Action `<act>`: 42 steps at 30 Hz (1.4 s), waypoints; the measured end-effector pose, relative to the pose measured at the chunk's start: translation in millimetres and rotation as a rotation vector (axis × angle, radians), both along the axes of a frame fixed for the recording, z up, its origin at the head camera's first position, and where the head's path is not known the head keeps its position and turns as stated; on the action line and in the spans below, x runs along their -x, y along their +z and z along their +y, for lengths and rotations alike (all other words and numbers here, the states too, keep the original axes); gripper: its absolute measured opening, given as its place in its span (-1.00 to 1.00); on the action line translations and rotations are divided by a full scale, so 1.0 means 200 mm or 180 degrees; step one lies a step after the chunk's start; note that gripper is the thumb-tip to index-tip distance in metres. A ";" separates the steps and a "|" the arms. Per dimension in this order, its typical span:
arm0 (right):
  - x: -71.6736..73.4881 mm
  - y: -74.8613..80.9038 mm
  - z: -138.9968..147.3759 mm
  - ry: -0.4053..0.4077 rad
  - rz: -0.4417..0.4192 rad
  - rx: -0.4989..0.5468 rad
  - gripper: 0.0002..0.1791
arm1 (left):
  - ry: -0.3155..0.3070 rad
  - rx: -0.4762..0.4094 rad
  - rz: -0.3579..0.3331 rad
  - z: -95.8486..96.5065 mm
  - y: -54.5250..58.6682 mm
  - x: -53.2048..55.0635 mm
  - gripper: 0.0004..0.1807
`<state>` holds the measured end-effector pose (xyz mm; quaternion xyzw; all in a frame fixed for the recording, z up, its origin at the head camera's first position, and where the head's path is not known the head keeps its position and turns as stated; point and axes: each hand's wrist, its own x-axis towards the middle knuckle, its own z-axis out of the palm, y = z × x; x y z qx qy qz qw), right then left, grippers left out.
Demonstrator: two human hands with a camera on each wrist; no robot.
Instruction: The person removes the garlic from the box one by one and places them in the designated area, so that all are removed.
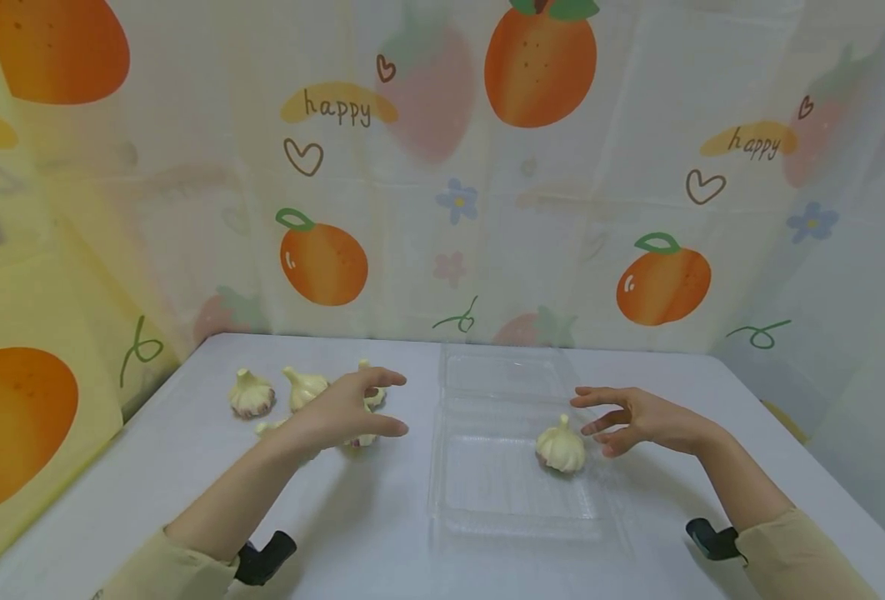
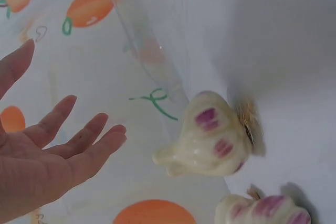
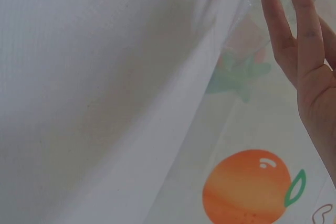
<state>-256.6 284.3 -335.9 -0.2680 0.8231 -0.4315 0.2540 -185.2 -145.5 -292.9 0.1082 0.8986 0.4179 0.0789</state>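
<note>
In the head view, my left hand point(image 1: 345, 407) is over the left of the table with its fingers spread and nothing held. Several garlic bulbs lie around and partly behind it, among them one garlic bulb point(image 1: 251, 395) at the far left; the left wrist view shows a purple-streaked garlic bulb point(image 2: 210, 137) beside the fingers. A single garlic bulb point(image 1: 561, 446) stands stem up in the clear plastic container point(image 1: 487, 523). My right hand point(image 1: 637, 421) is just right of that bulb, fingers loosely bent and holding nothing.
The container's raised clear lid point(image 1: 506, 371) is at its back side. White cloth covers the table point(image 1: 202, 467). A fruit-print curtain point(image 1: 412, 200) hangs behind the table and along its sides.
</note>
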 end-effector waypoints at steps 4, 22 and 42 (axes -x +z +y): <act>0.00 0.00 0.00 -0.0007 -0.0018 0.0011 -0.18 | -0.0085 -0.0095 0.0056 0.07 -0.02 0.01 -0.34; 0.00 0.00 0.00 -0.0012 -0.0037 -0.0013 -0.17 | -0.0145 -0.0801 -0.0139 0.42 -0.15 0.08 -0.35; 0.01 0.00 0.01 -0.0019 -0.0020 -0.0003 -0.19 | -0.0040 -0.1230 -0.0592 0.70 -0.18 0.11 -0.45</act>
